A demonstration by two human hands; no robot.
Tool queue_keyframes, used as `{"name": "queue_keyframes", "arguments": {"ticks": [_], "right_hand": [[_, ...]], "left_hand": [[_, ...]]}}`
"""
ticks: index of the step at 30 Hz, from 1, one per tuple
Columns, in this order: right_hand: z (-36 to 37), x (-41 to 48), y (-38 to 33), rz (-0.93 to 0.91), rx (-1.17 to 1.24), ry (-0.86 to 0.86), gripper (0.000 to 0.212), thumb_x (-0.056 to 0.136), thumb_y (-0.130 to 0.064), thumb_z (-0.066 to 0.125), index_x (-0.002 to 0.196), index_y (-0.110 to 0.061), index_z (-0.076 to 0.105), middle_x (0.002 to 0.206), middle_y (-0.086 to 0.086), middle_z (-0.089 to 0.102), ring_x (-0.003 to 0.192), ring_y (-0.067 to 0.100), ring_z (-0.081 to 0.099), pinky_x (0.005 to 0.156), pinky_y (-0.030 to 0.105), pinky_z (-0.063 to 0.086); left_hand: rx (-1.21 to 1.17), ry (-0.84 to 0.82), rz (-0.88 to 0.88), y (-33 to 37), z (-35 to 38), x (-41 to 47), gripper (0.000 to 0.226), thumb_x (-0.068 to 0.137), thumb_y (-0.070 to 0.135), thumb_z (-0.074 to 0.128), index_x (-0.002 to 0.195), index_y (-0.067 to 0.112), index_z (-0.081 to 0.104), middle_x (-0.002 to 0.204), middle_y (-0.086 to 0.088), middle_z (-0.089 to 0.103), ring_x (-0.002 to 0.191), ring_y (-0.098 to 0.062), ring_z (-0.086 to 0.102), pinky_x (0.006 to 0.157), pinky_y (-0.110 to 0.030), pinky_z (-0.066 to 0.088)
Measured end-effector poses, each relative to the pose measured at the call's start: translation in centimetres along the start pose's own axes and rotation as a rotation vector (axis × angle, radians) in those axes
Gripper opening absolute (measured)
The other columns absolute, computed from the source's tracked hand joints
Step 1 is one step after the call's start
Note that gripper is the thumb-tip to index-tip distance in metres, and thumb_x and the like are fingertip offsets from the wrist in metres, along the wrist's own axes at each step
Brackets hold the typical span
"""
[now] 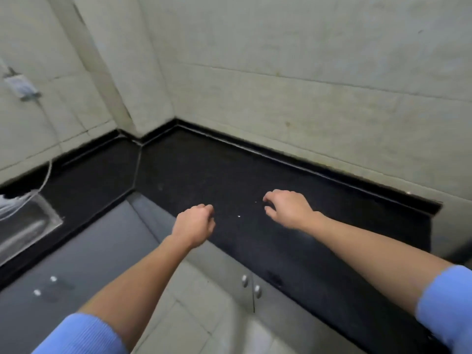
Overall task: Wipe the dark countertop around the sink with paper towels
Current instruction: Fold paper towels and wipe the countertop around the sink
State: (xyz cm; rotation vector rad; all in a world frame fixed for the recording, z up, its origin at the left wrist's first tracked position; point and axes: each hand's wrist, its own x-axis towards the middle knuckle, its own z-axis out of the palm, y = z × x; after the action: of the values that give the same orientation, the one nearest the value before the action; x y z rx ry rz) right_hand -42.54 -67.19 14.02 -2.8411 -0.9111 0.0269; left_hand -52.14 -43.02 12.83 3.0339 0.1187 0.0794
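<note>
Blue sleeves (81, 333), pushed up above both forearms, are showing at the 2 lower corners of the view, probably rolled back to stay clear of a wet surface. You are reaching both arms forward over the dark countertop (204, 169), which is running along a tiled wall (306, 85) into a corner. Your left hand (194, 224) is hovering at the counter's front edge with its fingers loosely curled under and nothing visible in it. Your right hand (287, 209) is hanging further in over the stone, fingers bent downward and spread like a claw, also holding nothing visible; whether its tips are touching the surface is unclear. Between the 2 hands, 2 tiny white specks (239, 216) are lying on the stone, and the right hand's pose suggests you are going for them. No paper towels are appearing anywhere in view, so wiping seems to be waiting on fetching them. The steel sink (25, 226) is sitting well apart at the far left edge, with a pale cable (47, 172) trailing down to it from the wall. Cabinet doors (229, 272) are hanging below the counter.
</note>
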Motion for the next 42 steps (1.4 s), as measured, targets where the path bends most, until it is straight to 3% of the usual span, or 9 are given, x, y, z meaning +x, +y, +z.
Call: {"name": "queue_keyframes", "arguments": {"ticks": [7, 13, 21, 29, 35, 39, 42], "right_hand": [[4.0, 10.6, -15.3, -0.329, -0.028, -0.081, 0.032, 0.094, -0.037, 0.045, 0.12, -0.024, 0.056, 0.121, 0.001, 0.06, 0.105, 0.026, 0.06, 0.081, 0.037, 0.047], [8.1, 20.0, -25.9, -0.548, -0.016, -0.132, 0.034, 0.092, -0.036, 0.045, 0.121, -0.024, 0.056, 0.12, 0.002, 0.061, 0.104, 0.027, 0.06, 0.081, 0.037, 0.047], [10.8, 34.4, -39.2, -0.739, -0.02, -0.175, 0.037, 0.092, -0.035, 0.045, 0.127, -0.024, 0.054, 0.125, 0.004, 0.06, 0.109, 0.027, 0.059, 0.083, 0.037, 0.047], [14.8, 40.1, -53.0, -0.957, -0.044, -0.28, 0.031, 0.092, -0.038, 0.047, 0.118, -0.025, 0.057, 0.118, 0.003, 0.062, 0.104, 0.028, 0.06, 0.082, 0.038, 0.048], [18.3, 45.0, -63.3, -0.998, -0.044, -0.324, 0.03, 0.091, -0.037, 0.048, 0.118, -0.025, 0.057, 0.118, 0.0, 0.062, 0.105, 0.025, 0.06, 0.079, 0.035, 0.045], [19.5, 49.6, -69.9, -0.945, -0.054, -0.343, 0.026, 0.091, -0.036, 0.047, 0.11, -0.023, 0.059, 0.111, 0.0, 0.064, 0.097, 0.026, 0.061, 0.077, 0.037, 0.049], [20.2, 53.2, -74.4, -0.88, -0.052, -0.353, 0.029, 0.09, -0.039, 0.048, 0.113, -0.024, 0.058, 0.111, 0.0, 0.064, 0.098, 0.026, 0.061, 0.08, 0.039, 0.051]], "left_hand": [[0.006, -0.036, -0.353, -15.0, -0.2, -7.9, 0.029, 0.089, 0.027, 0.047, 0.114, 0.016, 0.058, 0.115, -0.008, 0.064, 0.106, -0.03, 0.059, 0.083, -0.035, 0.049], [0.031, -0.035, -0.567, -26.0, -0.7, -9.3, 0.028, 0.09, 0.027, 0.047, 0.112, 0.015, 0.06, 0.114, -0.009, 0.065, 0.104, -0.032, 0.06, 0.08, -0.037, 0.049], [-0.011, 0.031, -0.807, -39.0, -2.8, -7.5, 0.03, 0.09, 0.029, 0.047, 0.116, 0.019, 0.057, 0.114, -0.005, 0.062, 0.106, -0.028, 0.057, 0.081, -0.035, 0.046], [-0.078, 0.032, -1.062, -48.9, -2.4, -11.7, 0.029, 0.09, 0.03, 0.048, 0.115, 0.02, 0.058, 0.112, -0.004, 0.062, 0.102, -0.027, 0.058, 0.079, -0.036, 0.047], [-0.095, 0.032, -1.138, -59.5, -1.8, -13.3, 0.02, 0.089, 0.033, 0.05, 0.103, 0.022, 0.059, 0.107, -0.003, 0.065, 0.098, -0.026, 0.061, 0.078, -0.035, 0.048], [-0.129, 0.06, -1.12, -67.5, -2.5, -13.1, 0.028, 0.091, 0.03, 0.049, 0.115, 0.019, 0.057, 0.11, -0.004, 0.064, 0.101, -0.026, 0.06, 0.082, -0.036, 0.047], [-0.144, 0.048, -1.103, -73.2, -3.4, -12.8, 0.027, 0.092, 0.03, 0.049, 0.113, 0.017, 0.057, 0.109, -0.004, 0.064, 0.099, -0.025, 0.06, 0.08, -0.035, 0.047]]}}
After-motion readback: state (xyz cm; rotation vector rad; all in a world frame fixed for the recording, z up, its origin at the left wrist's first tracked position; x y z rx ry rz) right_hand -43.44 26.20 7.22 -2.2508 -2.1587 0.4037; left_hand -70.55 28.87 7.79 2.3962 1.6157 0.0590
